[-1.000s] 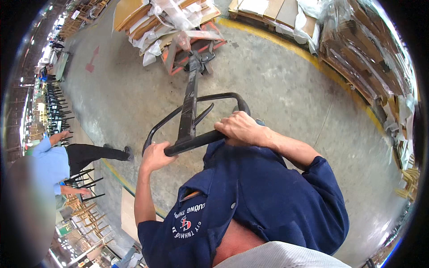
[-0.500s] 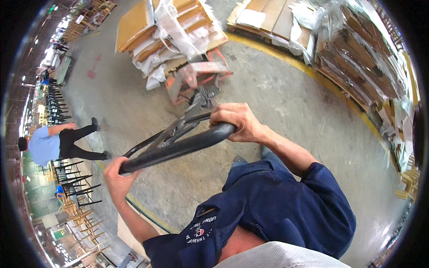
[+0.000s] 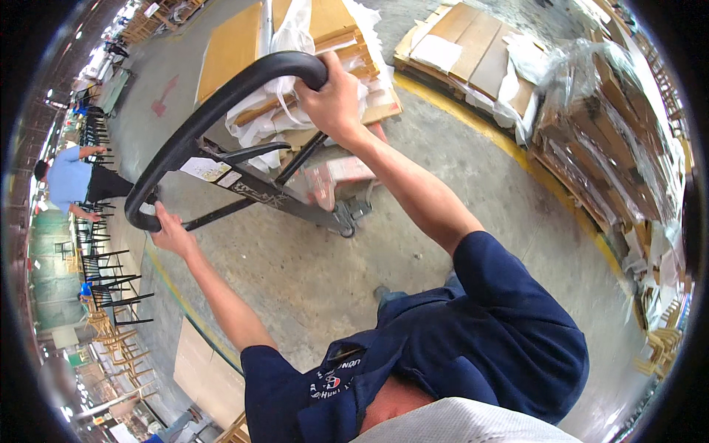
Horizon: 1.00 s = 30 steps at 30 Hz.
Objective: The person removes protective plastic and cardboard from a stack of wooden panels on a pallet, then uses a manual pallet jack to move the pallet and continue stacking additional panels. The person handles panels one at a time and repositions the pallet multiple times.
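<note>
Both my hands grip the black loop handle [image 3: 262, 72] of a hand pallet jack. My right hand [image 3: 332, 103] is closed round the loop's far right end. My left hand [image 3: 171, 232] wraps its near left end. A black lever [image 3: 255, 151] sits inside the loop, above the dark steering shaft [image 3: 281, 199]. The shaft slopes down to the jack's worn red body [image 3: 347, 171]. Beyond it, a pallet carries stacked wooden panels [image 3: 229, 48] with white foam sheets [image 3: 294, 33] between and over them. The handle partly covers this load.
Flat boards [image 3: 473, 40] and a film-wrapped stack of brown panels [image 3: 591, 140] stand on the right along a yellow floor line [image 3: 480, 122]. At left, a person in a light blue shirt [image 3: 68, 177] is near rows of black chairs [image 3: 111, 280]. A pale board [image 3: 210, 362] lies lower left.
The handle has swung up and away from my body, with both hands still on it and my arms stretched further. The person at left has moved farther off.
</note>
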### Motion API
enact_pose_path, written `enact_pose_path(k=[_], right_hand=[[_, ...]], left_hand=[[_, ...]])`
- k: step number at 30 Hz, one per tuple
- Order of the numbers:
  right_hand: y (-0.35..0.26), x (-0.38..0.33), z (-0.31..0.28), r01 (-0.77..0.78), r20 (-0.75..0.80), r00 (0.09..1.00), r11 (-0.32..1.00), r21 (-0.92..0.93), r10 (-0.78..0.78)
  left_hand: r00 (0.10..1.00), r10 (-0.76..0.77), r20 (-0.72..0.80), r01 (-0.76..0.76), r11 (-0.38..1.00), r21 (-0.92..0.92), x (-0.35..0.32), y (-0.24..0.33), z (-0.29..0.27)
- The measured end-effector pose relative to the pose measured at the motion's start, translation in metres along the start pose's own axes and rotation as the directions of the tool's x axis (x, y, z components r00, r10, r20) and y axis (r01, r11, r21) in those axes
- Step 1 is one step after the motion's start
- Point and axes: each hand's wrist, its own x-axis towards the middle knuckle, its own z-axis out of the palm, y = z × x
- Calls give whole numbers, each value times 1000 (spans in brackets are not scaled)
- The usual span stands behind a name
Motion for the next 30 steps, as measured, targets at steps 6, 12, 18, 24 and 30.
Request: enact_pose_path(k=[6,12,18,24,30], right_hand=[[59,77,87,7,291,956,996,87,-32],[59,89,164,-74,606,793,976,204,-67],[70,77,187,-66,589,796,947,314,-140],[75,64,233,-30,557,811,937,347,-181],[99,45,339,-4,537,830,962,274,-150]], left_hand=[[892,69,-446,109,927,360,-86,54,-2],[788,288,-544,11,877,480,-179,107,4],[734,363,-574,15,837,548,-174,107,18],[721,396,-568,22,806,591,-140,64,3],[732,332,-595,113,802,587,-39,-17,-15]])
